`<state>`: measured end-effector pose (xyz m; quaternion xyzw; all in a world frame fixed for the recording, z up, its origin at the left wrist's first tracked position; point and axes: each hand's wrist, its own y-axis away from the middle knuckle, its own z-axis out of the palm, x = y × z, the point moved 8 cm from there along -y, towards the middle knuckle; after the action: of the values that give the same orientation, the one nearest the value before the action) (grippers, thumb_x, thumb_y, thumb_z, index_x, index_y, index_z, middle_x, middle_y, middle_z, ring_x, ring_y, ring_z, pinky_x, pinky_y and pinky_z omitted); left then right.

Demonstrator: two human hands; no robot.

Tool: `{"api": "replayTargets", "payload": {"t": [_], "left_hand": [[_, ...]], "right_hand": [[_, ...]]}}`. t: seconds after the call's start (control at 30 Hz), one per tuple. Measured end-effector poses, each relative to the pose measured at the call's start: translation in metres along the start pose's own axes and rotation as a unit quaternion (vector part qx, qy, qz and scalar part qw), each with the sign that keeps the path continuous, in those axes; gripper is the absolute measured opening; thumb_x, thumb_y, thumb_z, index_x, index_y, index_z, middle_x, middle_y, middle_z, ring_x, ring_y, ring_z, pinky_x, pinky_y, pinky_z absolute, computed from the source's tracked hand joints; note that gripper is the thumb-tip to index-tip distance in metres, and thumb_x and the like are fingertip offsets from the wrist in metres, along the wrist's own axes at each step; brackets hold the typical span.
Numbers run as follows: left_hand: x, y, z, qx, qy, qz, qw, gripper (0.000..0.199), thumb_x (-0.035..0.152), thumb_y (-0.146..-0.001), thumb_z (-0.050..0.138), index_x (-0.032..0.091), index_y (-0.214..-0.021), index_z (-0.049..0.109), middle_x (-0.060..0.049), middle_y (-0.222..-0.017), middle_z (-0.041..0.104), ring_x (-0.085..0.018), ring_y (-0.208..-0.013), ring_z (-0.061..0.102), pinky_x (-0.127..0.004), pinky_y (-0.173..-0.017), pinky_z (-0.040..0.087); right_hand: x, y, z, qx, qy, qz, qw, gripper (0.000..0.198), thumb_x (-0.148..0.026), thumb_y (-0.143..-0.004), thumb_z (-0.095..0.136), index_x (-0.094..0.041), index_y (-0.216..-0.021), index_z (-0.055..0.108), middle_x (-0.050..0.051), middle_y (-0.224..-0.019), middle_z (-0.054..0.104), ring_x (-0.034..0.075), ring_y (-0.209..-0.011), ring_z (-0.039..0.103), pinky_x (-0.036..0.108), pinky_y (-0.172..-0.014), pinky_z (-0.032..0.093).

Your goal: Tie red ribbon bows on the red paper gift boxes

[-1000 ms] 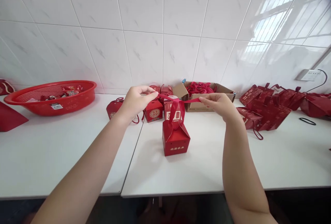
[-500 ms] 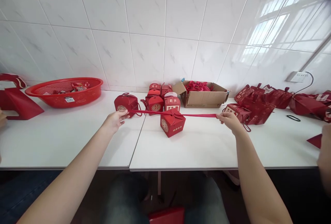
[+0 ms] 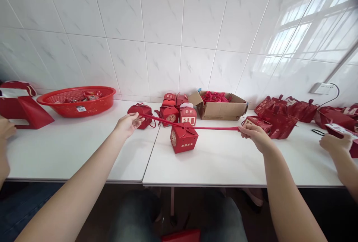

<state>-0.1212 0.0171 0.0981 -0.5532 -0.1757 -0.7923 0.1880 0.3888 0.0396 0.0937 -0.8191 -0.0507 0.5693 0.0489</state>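
Note:
A red ribbon (image 3: 215,128) stretches across the top of a small red gift box (image 3: 184,140), which stands on the white table with its flaps folded together. Pinched in my left hand (image 3: 127,124) is the ribbon's left end, raised a little higher than the box top. The right end is gripped by my right hand (image 3: 254,134), fingers closed, close to a patterned red box (image 3: 261,122). Behind my left fingertips sits another red box (image 3: 144,117) with a cord. Whether the ribbon passes through the box's flaps is hard to see.
Several finished-looking red boxes (image 3: 188,114) cluster behind. A cardboard carton (image 3: 223,111) holds red ribbons. At the left stands a red plastic basket (image 3: 103,102); red bags (image 3: 281,124) stand at the right. Co-workers' hands (image 3: 337,143) show at both sides, one on a red box.
My left hand has risen slightly, tilting the ribbon's left part. The gift box has turned a little. At the right, a co-worker's hand has come into view with a red box.

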Motion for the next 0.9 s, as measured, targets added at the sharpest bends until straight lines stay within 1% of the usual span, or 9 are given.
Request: {"api": "replayTargets", "payload": {"t": [0.13,0.43,0.53,0.6,0.67,0.73,0.77,0.83,0.9], "left_hand": [[0.005,-0.008,0.007,0.015,0.008,0.013,1.0,0.016,0.0,-0.078,0.058,0.014,-0.07,0.055,-0.002,-0.065,0.06,-0.011,-0.061,0.064,-0.017,-0.05,0.047],[0.002,-0.017,0.021,0.006,-0.049,0.039,0.998,0.015,0.013,-0.071,0.069,0.016,-0.073,0.055,-0.001,-0.067,0.061,-0.014,-0.067,0.064,-0.026,-0.056,0.046],[0.012,-0.011,0.025,-0.017,-0.099,0.08,0.992,0.018,0.024,-0.075,0.068,0.013,-0.071,0.054,0.0,-0.07,0.061,-0.018,-0.086,0.064,-0.03,-0.061,0.038],[0.025,-0.005,0.028,-0.011,-0.129,0.13,0.983,0.014,0.021,-0.082,0.061,0.01,-0.077,0.054,0.0,-0.08,0.062,-0.022,-0.109,0.055,-0.033,-0.065,0.029],[0.043,0.007,0.038,0.003,-0.211,0.235,0.949,0.007,0.017,-0.08,0.059,0.011,-0.08,0.056,-0.001,-0.088,0.06,-0.024,-0.12,0.045,-0.035,-0.069,0.028],[0.051,0.025,0.067,-0.037,-0.34,0.343,0.875,0.005,0.021,-0.073,0.062,0.017,-0.075,0.059,-0.002,-0.087,0.061,-0.024,-0.11,0.051,-0.034,-0.074,0.036],[0.045,0.034,0.086,-0.09,-0.4,0.369,0.834,0.005,0.023,-0.072,0.062,0.019,-0.072,0.06,-0.003,-0.085,0.062,-0.023,-0.099,0.055,-0.034,-0.076,0.039],[0.022,0.051,0.119,-0.212,-0.456,0.362,0.785,0.009,0.029,-0.074,0.061,0.021,-0.076,0.063,-0.004,-0.089,0.064,-0.022,-0.088,0.058,-0.034,-0.074,0.043],[0.0,0.067,0.14,-0.297,-0.454,0.342,0.767,0.014,0.035,-0.076,0.06,0.023,-0.081,0.065,-0.005,-0.096,0.065,-0.022,-0.09,0.059,-0.033,-0.073,0.047]], "right_hand": [[-0.006,0.013,-0.002,-0.041,-0.094,-0.014,0.995,0.041,-0.051,-0.068,0.072,-0.019,-0.057,0.049,0.0,-0.063,0.043,0.014,-0.062,0.041,0.032,-0.064,0.035],[-0.004,0.029,-0.006,-0.027,-0.059,-0.01,0.998,0.039,-0.053,-0.07,0.07,-0.02,-0.059,0.053,0.001,-0.062,0.045,0.016,-0.063,0.042,0.033,-0.064,0.036],[-0.007,0.034,0.004,-0.085,-0.01,-0.005,0.996,0.039,-0.056,-0.073,0.066,-0.02,-0.061,0.056,0.003,-0.064,0.051,0.018,-0.067,0.048,0.033,-0.067,0.041],[-0.01,0.036,0.009,-0.105,0.072,0.021,0.992,0.037,-0.057,-0.071,0.066,-0.021,-0.07,0.063,0.007,-0.075,0.061,0.022,-0.077,0.055,0.035,-0.072,0.044],[-0.018,0.033,0.009,-0.078,0.141,0.045,0.986,0.038,-0.057,-0.069,0.069,-0.022,-0.086,0.068,0.01,-0.098,0.066,0.027,-0.092,0.058,0.036,-0.076,0.046],[-0.035,0.024,0.016,-0.047,0.158,0.033,0.986,0.043,-0.056,-0.07,0.068,-0.024,-0.098,0.068,0.011,-0.116,0.062,0.029,-0.101,0.057,0.036,-0.078,0.047],[-0.046,0.018,0.026,-0.053,0.153,0.011,0.987,0.043,-0.055,-0.071,0.067,-0.024,-0.1,0.068,0.01,-0.118,0.062,0.028,-0.102,0.058,0.036,-0.078,0.047],[-0.066,0.004,0.056,-0.099,0.14,-0.041,0.984,0.039,-0.054,-0.073,0.066,-0.023,-0.096,0.069,0.009,-0.111,0.065,0.027,-0.098,0.059,0.035,-0.075,0.047],[-0.076,-0.01,0.091,-0.152,0.12,-0.069,0.979,0.036,-0.053,-0.072,0.067,-0.022,-0.09,0.069,0.007,-0.103,0.068,0.023,-0.09,0.061,0.032,-0.069,0.046]]}}
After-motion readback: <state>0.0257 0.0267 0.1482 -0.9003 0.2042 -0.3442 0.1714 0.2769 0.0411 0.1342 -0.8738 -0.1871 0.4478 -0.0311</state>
